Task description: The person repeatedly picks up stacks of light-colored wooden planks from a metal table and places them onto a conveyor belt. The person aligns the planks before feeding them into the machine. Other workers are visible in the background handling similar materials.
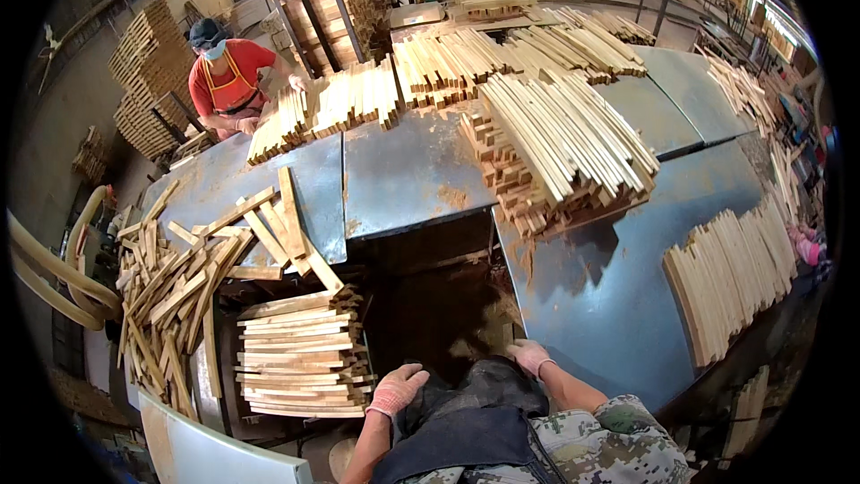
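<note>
My left hand point(397, 390), in a pale pink-white glove, hovers in front of my dark apron point(475, 435). Its fingers are loosely bent and apart, with nothing seen in them. Just left of it lies a stack of wooden strips point(296, 358) with uneven ends. My right hand point(531, 357), gloved alike, is beside the near edge of the metal table point(591, 305). Its fingers reach leftward over the apron's edge and look empty; their tips are partly hard to make out. Between the hands and the tables is a dark gap point(430, 314).
A loose heap of strips point(184, 296) fills the left side. A tall cross-stacked pile point(564, 134) stands on the table ahead, and a row of strips point(735, 273) lies at right. Across the tables, a person in red point(233, 81) handles more strips point(336, 103). Hoses point(63, 273) curve at far left.
</note>
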A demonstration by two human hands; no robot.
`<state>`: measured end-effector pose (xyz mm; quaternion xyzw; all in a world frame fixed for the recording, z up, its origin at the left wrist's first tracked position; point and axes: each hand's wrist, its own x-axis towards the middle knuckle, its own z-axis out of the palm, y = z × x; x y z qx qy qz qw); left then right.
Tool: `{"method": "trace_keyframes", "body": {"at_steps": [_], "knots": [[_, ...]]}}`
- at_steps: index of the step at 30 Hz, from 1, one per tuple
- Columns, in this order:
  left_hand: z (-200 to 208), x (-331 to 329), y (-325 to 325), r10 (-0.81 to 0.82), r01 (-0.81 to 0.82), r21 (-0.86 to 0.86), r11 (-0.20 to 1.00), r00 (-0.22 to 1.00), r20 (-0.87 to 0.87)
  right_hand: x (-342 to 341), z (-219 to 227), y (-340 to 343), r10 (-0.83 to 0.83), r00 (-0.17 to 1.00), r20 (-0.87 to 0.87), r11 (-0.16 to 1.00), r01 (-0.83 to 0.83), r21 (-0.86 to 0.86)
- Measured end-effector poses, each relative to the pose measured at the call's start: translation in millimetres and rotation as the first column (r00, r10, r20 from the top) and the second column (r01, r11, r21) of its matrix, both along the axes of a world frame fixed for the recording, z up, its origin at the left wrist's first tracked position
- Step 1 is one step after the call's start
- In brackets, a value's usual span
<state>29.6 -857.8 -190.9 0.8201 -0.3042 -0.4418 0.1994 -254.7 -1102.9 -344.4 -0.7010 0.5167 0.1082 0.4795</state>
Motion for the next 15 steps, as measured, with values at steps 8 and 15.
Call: {"method": "trace_keyframes", "body": {"at_steps": [8,15], "knots": [[-42,93,-98,0.075,-0.081,-0.027,0.996,0.982,-0.172,156,-11,-81,-0.243,0.947,0.211,0.913,0.15,0.379],[-101,244,-195,0.299,-0.418,-0.148,0.896,0.816,-0.495,304,-2,-160,-0.287,0.943,0.168,0.823,0.153,0.547]]}}
